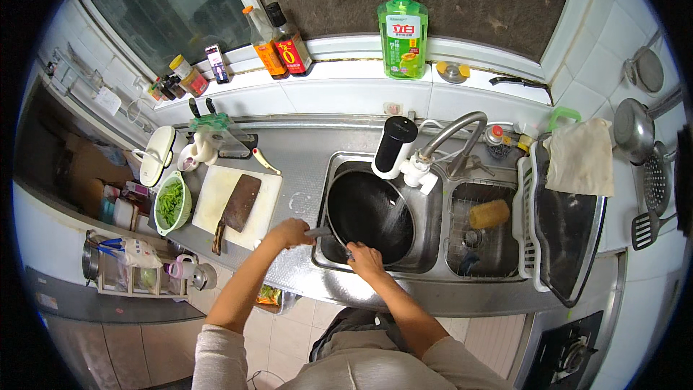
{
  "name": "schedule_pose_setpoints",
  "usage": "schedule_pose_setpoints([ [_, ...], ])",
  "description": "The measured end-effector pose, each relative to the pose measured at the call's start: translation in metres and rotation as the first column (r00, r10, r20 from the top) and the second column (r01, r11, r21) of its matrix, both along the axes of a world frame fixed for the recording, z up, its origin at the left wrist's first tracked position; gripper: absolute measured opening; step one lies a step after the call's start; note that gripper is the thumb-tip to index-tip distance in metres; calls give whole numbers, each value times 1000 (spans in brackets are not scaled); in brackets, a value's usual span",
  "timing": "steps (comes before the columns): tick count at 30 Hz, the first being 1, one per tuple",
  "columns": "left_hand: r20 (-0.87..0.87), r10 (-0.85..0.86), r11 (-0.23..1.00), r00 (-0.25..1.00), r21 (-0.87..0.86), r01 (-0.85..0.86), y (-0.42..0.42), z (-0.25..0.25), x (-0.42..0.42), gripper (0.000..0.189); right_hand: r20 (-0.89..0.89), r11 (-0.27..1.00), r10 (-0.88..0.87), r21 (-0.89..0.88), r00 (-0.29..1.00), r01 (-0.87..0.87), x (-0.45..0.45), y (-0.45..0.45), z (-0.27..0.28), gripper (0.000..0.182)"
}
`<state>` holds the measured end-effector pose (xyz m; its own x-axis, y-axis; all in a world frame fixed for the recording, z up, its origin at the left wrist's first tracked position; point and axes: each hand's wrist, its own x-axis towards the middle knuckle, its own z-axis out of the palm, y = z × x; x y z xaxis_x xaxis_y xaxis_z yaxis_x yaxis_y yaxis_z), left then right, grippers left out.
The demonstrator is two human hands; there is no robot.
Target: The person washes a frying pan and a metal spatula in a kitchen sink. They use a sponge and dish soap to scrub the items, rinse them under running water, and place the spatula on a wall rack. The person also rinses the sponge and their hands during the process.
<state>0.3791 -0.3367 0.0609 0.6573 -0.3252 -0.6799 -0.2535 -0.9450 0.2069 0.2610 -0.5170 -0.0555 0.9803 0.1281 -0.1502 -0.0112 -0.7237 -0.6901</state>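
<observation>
A black wok (365,211) sits in the larger, left sink basin (430,252). My left hand (291,233) is closed around the wok's handle (319,232) at the left. My right hand (365,259) is at the wok's near rim, its fingers bent over something small that is mostly hidden; a bit of grey mesh-like material shows by the fingertips. Water sprays into the wok from the white faucet filter (417,170), which has a black and white housing and is fitted to the curved metal faucet (460,124).
Left of the sink, a cleaver (242,203) lies on a white cutting board (208,195), beside a basket of green vegetables (170,203). The right basin holds a yellow sponge (489,214) on a wire rack. A white dish rack (528,227) stands at its right. Dish soap (402,38) stands on the sill.
</observation>
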Motion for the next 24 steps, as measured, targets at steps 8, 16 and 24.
schedule_pose_setpoints([
  [8,-190,97,991,977,-73,-112,7,-52,-29,42,-90,964,170,-190,981,-184,-7,-30,-17,25],
  [16,5,13,994,1000,-105,-12,7,-87,-49,44,-34,998,58,36,998,-57,-6,-65,-45,29],
  [24,234,-190,980,954,106,169,16,-127,-53,23,-778,-111,-189,623,599,774,30,-109,-74,24],
])
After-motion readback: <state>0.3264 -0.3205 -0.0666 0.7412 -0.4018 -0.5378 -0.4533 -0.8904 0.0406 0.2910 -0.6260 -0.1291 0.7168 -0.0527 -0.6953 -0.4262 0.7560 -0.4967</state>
